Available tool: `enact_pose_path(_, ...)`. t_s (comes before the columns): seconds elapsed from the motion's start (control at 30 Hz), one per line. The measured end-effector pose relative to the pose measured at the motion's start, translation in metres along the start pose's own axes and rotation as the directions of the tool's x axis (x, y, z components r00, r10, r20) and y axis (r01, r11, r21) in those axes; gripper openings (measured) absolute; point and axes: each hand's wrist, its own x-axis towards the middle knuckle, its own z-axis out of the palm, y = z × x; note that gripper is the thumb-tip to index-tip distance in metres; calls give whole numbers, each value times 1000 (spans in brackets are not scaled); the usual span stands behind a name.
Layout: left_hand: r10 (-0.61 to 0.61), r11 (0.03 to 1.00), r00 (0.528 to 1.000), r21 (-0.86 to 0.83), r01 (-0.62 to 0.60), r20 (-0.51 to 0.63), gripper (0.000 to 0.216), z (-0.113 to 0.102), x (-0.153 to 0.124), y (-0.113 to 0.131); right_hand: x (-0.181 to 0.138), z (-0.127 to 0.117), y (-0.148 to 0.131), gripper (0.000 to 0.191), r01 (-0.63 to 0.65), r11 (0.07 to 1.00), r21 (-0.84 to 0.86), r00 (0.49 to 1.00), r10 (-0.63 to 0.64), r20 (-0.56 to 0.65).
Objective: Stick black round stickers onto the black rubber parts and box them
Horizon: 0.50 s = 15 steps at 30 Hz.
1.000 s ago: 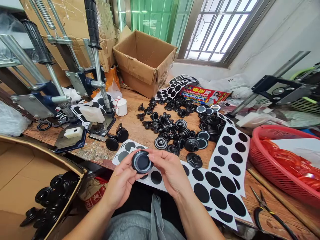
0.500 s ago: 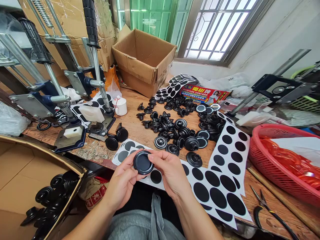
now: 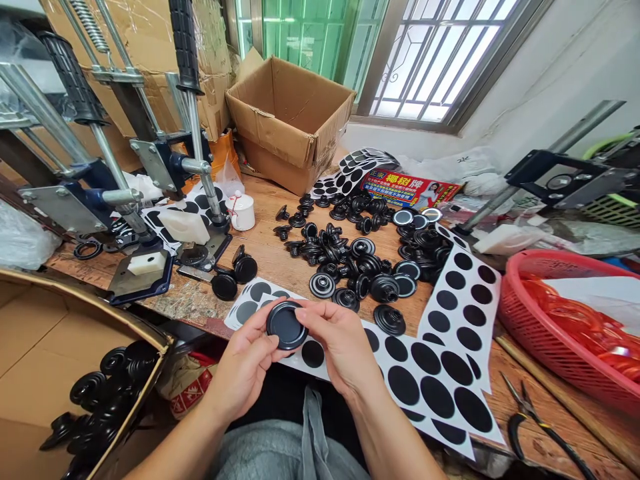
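Observation:
Both my hands hold one round black cap (image 3: pixel 286 325) over the near edge of the wooden bench. My left hand (image 3: pixel 245 363) cups it from below and the left. My right hand (image 3: pixel 340 343) pinches its right rim with thumb and fingertips. The cap's flat dark face points up at me. Under my hands lies a white sheet of black round stickers (image 3: pixel 425 373). Just beyond it a heap of black ribbed caps (image 3: pixel 360 257) is spread over the bench.
Hand presses (image 3: pixel 150 180) with long handles stand at the left. A carton (image 3: pixel 65 373) with black caps sits at the lower left, an open cardboard box (image 3: pixel 287 123) at the back. A red basket (image 3: pixel 560 320) and pliers (image 3: pixel 540 427) lie on the right.
The cap's face looks uniformly dark now, where a lighter ring showed a second ago. Both hands have stayed in place with only small finger shifts.

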Motion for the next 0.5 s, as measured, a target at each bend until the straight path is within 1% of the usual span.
enact_pose_path(0.23,7,1000,1000,11,-7,-5,44,1,1,0,0,0,0,15,-1,1000,6,1000,1,0)
enact_pose_path(0.5,-2,1000,1000,15,2,-10,42,3,1,1,1,1,0,16,15,1000,-9,999,-16,-28)
